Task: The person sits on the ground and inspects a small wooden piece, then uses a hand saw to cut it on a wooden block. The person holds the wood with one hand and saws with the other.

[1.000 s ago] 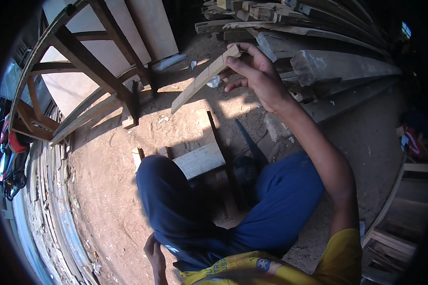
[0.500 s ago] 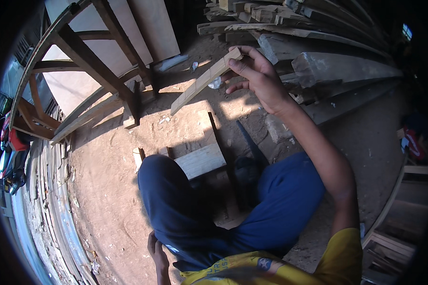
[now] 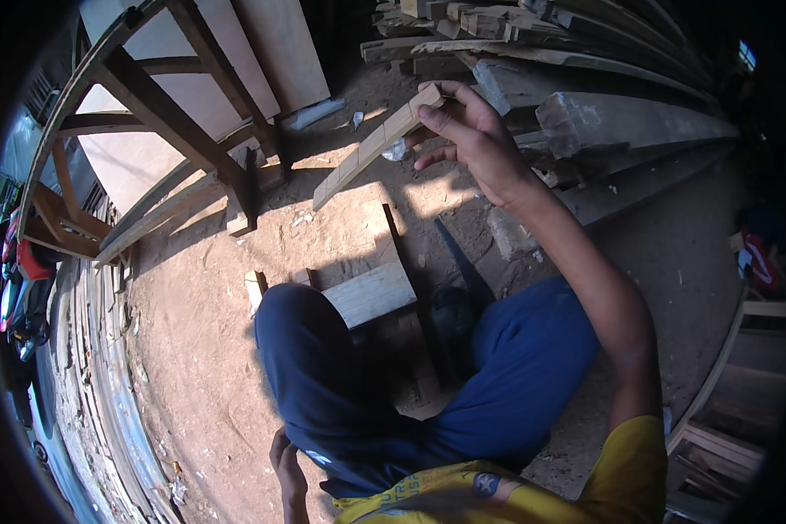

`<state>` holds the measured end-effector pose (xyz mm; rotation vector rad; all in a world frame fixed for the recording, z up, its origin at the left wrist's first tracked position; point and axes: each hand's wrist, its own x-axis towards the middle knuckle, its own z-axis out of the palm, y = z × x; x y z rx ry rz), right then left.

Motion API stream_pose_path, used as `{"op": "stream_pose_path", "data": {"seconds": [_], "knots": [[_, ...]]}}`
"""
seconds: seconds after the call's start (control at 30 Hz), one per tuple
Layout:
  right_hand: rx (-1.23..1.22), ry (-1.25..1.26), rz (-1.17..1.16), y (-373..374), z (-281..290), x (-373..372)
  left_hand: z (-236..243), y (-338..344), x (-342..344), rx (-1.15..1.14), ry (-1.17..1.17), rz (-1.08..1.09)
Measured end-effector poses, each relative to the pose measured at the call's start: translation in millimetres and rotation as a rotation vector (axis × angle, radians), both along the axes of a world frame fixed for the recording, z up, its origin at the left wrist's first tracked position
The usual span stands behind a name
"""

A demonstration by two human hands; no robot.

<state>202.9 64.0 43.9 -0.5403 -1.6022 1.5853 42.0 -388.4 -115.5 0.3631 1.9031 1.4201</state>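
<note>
My right hand [image 3: 472, 148] is raised at upper centre, its thumb and fingers closed on the top end of a pale wooden strip [image 3: 362, 155] with dark cross lines, which slants down to the left. My left hand [image 3: 284, 458] is low beside my left thigh, fingers curled and partly hidden; what they hold, if anything, I cannot make out. Below the strip lies a wooden assembly with a pale board [image 3: 371, 293] between my knees. A long dark tapered object [image 3: 458, 253] lies right of it.
A curved wooden frame [image 3: 140, 113] and leaning panels [image 3: 284, 52] stand upper left. Stacked planks and beams [image 3: 603, 122] fill the upper right. Long boards [image 3: 113, 367] run along the left, beside a red vehicle part [image 3: 35, 258]. More woodwork [image 3: 734, 384] sits right.
</note>
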Motion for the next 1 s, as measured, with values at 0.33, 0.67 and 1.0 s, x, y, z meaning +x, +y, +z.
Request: {"op": "stream_pose_path", "data": {"seconds": [0.33,0.67,1.0], "knots": [[-0.026,0.001,0.014,0,5,5,-16,15,-41,0.055,0.211,0.183],[-0.031,0.032,-0.009,-1,10,8,80,148,-100,0.377,0.592,0.026],[-0.049,0.087,-0.127,2,12,8,109,376,-93,0.597,-0.165,-0.267]]}}
